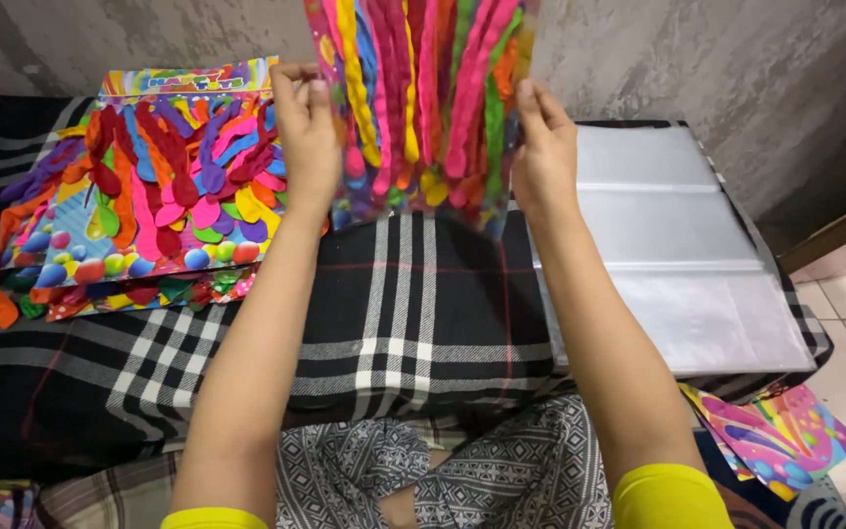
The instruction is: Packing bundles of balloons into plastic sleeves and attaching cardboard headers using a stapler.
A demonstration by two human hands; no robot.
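I hold up a colourful printed card [423,98] with several long uninflated balloons hanging on it, above a black-and-white plaid cloth [403,313]. My left hand [307,137] grips the card's left edge. My right hand [543,147] grips its right edge. The card's top runs out of view. To the left lies a stack of similar balloon cards [149,186], spread on the cloth.
A stack of clear plastic sleeves [682,255] lies on the cloth to the right. Loose colourful printed cards [785,436] sit on the tiled floor at lower right. A grey wall [697,59] stands behind. My patterned-trousered legs [462,470] are at the bottom.
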